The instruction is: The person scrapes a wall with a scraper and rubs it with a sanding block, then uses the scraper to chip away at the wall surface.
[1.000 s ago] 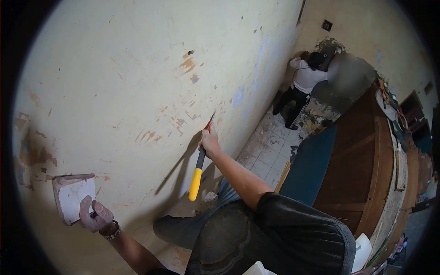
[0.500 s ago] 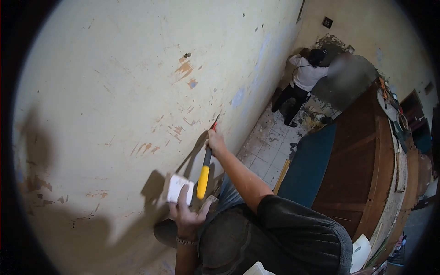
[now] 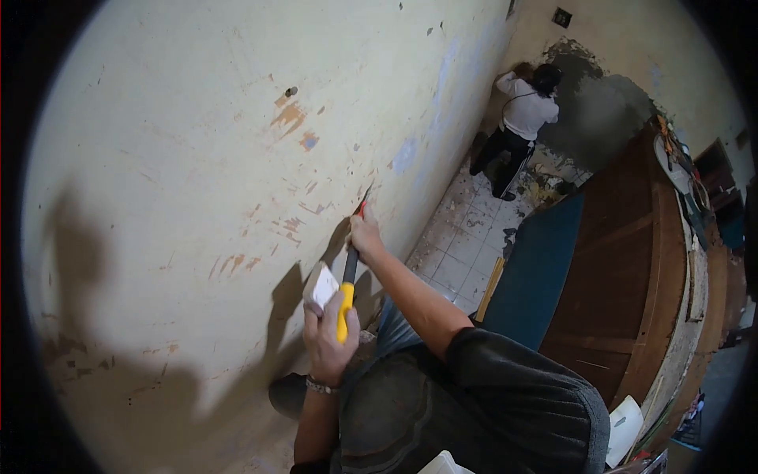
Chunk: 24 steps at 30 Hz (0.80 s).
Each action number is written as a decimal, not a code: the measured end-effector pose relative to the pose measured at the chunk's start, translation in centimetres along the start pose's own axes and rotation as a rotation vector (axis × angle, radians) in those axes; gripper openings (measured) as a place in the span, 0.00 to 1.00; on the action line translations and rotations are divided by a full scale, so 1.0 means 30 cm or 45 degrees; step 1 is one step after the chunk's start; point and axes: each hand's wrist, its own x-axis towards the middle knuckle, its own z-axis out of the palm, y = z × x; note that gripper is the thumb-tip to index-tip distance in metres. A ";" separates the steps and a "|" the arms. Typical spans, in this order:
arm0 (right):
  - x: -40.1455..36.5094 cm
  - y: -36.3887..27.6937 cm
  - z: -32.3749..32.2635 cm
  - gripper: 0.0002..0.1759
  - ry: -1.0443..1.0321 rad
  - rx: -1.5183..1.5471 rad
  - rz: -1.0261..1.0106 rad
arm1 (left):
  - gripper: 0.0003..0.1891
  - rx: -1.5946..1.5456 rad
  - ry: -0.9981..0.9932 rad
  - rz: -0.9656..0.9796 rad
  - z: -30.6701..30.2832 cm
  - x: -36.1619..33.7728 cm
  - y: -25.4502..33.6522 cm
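Note:
My right hand (image 3: 365,237) is closed around the grey shaft of a long tool (image 3: 347,272) with a yellow butt end, a red section and a thin dark tip. The tip meets the painted wall (image 3: 197,158) beside scraped marks. Low in front of my body, my left hand (image 3: 328,340) grips a white block (image 3: 322,286) in its fingers. Its thumb lies across from the fingers, with the tool's yellow end between them in this view. Orange and bluish patches of bare wall (image 3: 289,117) show above and left of the tip.
Farther along, a person in a white top (image 3: 529,114) stands with raised arms at a wall with a dark grey patch (image 3: 604,107). Debris lies on the tiled floor (image 3: 466,245). A large brown wooden panel (image 3: 608,284) with a blue-green part (image 3: 533,276) leans at my right.
My left hand has risen with the white block, now right at the tool's yellow end. The tool and right hand appear slightly higher and left, as the view has shifted. The far person's arm has drawn in.

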 end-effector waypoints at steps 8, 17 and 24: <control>0.082 -0.029 -0.055 0.28 0.124 0.001 -0.029 | 0.18 -0.009 -0.118 -0.107 0.112 0.037 -0.026; -0.048 0.021 -0.266 0.40 0.007 -0.732 -0.352 | 0.17 0.064 -0.041 -0.033 -0.002 -0.137 -0.139; 0.018 0.067 -0.088 0.44 -0.064 -0.743 -0.722 | 0.17 0.009 -0.099 -0.296 -0.037 -0.294 -0.117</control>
